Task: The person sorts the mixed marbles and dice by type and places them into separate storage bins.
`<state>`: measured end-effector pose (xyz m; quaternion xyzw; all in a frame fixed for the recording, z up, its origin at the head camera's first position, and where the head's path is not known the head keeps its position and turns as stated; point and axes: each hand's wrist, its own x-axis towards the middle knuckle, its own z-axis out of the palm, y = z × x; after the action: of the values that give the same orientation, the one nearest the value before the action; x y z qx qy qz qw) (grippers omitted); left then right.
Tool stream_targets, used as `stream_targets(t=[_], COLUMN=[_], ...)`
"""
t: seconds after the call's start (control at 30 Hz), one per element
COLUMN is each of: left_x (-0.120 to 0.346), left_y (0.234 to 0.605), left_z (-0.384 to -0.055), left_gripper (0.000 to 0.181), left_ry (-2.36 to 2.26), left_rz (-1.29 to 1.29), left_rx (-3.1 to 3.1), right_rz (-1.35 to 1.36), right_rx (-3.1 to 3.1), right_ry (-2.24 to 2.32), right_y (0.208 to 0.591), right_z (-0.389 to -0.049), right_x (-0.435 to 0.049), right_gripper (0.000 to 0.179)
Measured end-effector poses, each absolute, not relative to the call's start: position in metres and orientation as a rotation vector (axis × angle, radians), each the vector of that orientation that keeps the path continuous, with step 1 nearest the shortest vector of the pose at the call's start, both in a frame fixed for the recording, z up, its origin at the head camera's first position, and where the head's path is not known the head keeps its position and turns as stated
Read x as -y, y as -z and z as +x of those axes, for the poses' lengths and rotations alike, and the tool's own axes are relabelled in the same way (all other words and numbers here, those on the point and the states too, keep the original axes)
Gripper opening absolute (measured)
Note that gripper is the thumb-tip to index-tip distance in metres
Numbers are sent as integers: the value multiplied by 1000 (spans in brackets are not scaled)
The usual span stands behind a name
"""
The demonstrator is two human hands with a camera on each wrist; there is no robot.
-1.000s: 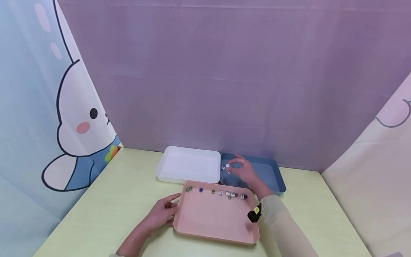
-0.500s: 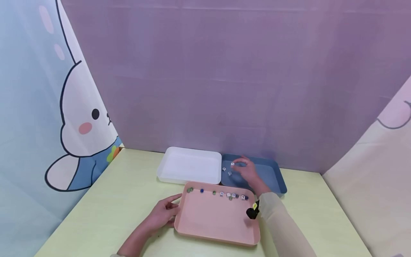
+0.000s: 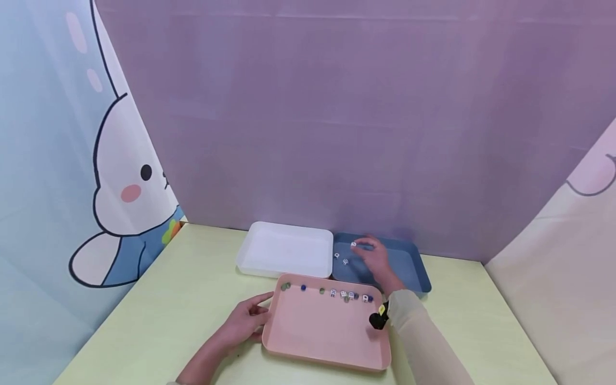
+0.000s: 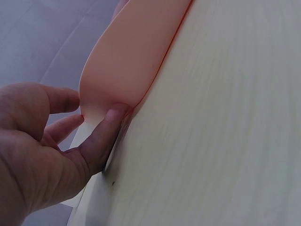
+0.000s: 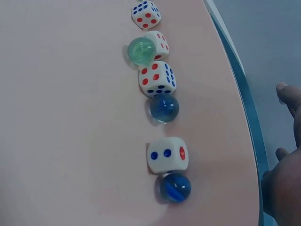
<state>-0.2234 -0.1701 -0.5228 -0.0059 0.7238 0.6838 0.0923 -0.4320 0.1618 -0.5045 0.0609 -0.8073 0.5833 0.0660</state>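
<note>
My left hand [image 3: 245,322] holds the left side of a shallow pink tray [image 3: 327,339]. In the left wrist view its thumb [image 4: 109,134] presses the tray's outer wall while other fingers meet the rim. My right hand [image 3: 374,259] is over the blue tray [image 3: 404,267], pinching a small white die [image 3: 353,244] between thumb and fingertips. Two more white dice, one [image 3: 336,255] beside the left wall and another [image 3: 345,262] nearer me, lie in that blue tray. Only part of my right hand [image 5: 291,160] shows at the right wrist view's edge, its die out of sight.
White dice [image 5: 168,155], blue marbles [image 5: 175,187] and green marbles [image 5: 141,51] lie along the pink tray's far side. A white tray [image 3: 289,248] stands left of the blue one. A purple curtain [image 3: 308,117] hangs behind the pale table [image 3: 168,299].
My right hand has moved a little right and away from me inside the blue tray, and the die at its fingertips has moved along with it. My left hand stays at the pink tray.
</note>
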Motion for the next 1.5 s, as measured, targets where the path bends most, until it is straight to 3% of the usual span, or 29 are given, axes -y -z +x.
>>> stream_targets(t=[0.87,1.17,1.5], left_x=[169,165,167], left_y=[525,524,526], left_z=[-222,-224,-224], left_gripper=[56,54,54], left_ry=[-2041,-2048,-2053], left_rz=[-15,-8,-37], left_rx=[-2110,-2129,-2128], right_rz=[83,208,665], right_rx=[2571,2684,2808], right_ry=[-1777,-1508,-1091], right_y=[506,491,476], right_z=[-419,-403,-376], right_x=[-169,-161,-142], right_gripper=[35,28,14])
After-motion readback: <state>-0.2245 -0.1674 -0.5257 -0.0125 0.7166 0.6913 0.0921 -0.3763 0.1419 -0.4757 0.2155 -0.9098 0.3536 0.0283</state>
